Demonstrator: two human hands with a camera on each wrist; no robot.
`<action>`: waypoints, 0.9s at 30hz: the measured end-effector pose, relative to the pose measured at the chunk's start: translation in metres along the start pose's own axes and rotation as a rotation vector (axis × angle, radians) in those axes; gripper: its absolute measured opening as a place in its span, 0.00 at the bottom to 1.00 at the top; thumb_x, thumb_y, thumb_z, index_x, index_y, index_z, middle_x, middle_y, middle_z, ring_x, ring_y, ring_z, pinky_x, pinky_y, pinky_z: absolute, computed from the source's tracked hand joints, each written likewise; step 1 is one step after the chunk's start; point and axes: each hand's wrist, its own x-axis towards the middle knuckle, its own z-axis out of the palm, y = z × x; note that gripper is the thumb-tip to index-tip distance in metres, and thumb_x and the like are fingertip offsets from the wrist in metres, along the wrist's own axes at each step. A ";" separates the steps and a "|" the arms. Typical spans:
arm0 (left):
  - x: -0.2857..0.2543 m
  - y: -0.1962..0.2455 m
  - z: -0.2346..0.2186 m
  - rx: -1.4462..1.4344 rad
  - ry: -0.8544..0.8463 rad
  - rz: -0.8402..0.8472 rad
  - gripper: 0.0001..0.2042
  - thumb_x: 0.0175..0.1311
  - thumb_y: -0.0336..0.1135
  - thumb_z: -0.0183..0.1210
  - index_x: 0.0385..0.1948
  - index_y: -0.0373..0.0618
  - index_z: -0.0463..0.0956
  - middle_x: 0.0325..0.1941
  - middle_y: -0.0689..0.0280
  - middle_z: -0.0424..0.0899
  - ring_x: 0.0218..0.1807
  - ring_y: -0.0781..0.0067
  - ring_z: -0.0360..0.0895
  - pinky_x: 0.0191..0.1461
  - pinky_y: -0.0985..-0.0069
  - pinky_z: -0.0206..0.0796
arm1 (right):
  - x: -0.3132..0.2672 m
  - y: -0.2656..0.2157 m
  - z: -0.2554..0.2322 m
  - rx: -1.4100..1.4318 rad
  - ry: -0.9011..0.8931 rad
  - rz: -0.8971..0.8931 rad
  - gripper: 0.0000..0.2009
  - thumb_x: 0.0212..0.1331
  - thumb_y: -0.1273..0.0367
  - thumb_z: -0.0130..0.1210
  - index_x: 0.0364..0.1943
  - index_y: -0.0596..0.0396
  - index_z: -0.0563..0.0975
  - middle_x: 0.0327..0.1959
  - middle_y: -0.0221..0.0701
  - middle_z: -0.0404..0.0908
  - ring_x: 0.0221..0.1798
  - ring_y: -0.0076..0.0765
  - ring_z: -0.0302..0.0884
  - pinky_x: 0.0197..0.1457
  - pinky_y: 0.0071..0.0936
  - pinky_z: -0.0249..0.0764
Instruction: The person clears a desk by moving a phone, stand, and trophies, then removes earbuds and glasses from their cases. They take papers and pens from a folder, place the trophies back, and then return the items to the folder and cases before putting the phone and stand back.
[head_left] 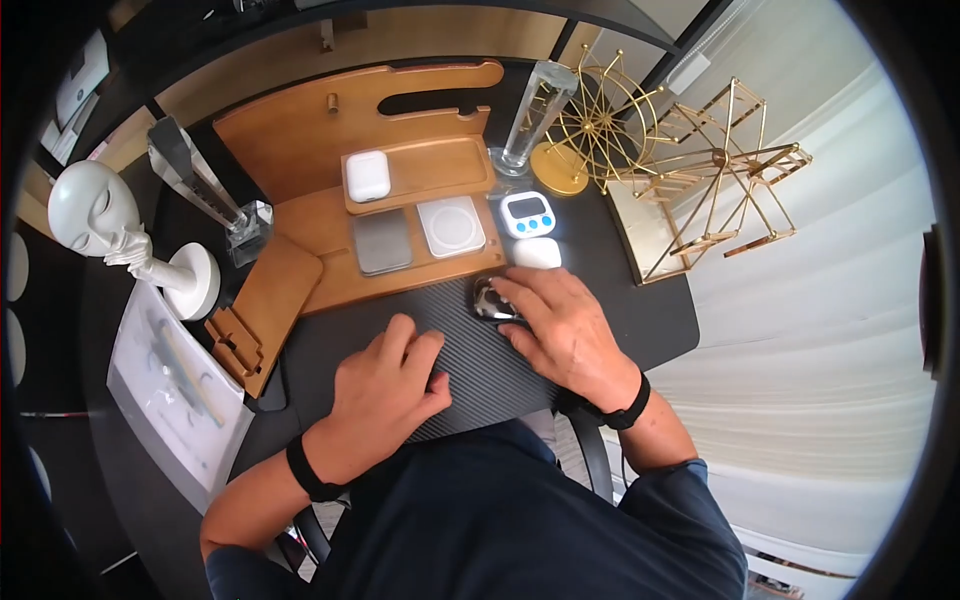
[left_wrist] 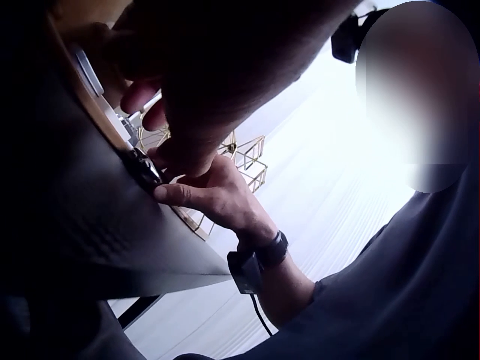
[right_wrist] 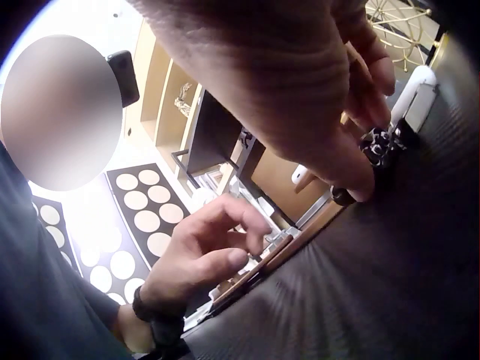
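My right hand (head_left: 570, 325) grips a small, rounded, dark shiny object (head_left: 492, 299) with silver highlights, low over the ribbed black mat (head_left: 465, 345). In the right wrist view, thumb and fingers sit either side of this object (right_wrist: 381, 147), which shows a black and silver pattern; its exact kind I cannot tell. Over the mat's left part hovers my left hand (head_left: 385, 385), its fingers loosely curled with nothing visible in them. A white rounded case (head_left: 536, 253) lies just beyond the right fingertips, beside a white timer (head_left: 527, 215) with blue buttons.
Behind the mat stands a wooden organizer (head_left: 300, 220) holding a white earbud case (head_left: 367, 176), a grey square (head_left: 382, 242) and a white charging pad (head_left: 452, 227). Gold wheel ornaments (head_left: 725, 160) stand right. At left are a white face sculpture (head_left: 95, 205), a crystal trophy (head_left: 245, 220) and a plastic-covered packet (head_left: 175, 375).
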 end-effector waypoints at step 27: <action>0.019 -0.018 0.031 -0.320 0.037 -0.193 0.32 0.49 0.33 0.79 0.56 0.44 0.72 0.50 0.58 0.73 0.49 0.56 0.83 0.49 0.62 0.78 | -0.011 -0.001 0.020 -0.183 0.223 0.462 0.19 0.52 0.62 0.78 0.41 0.57 0.84 0.34 0.35 0.81 0.37 0.45 0.83 0.40 0.41 0.81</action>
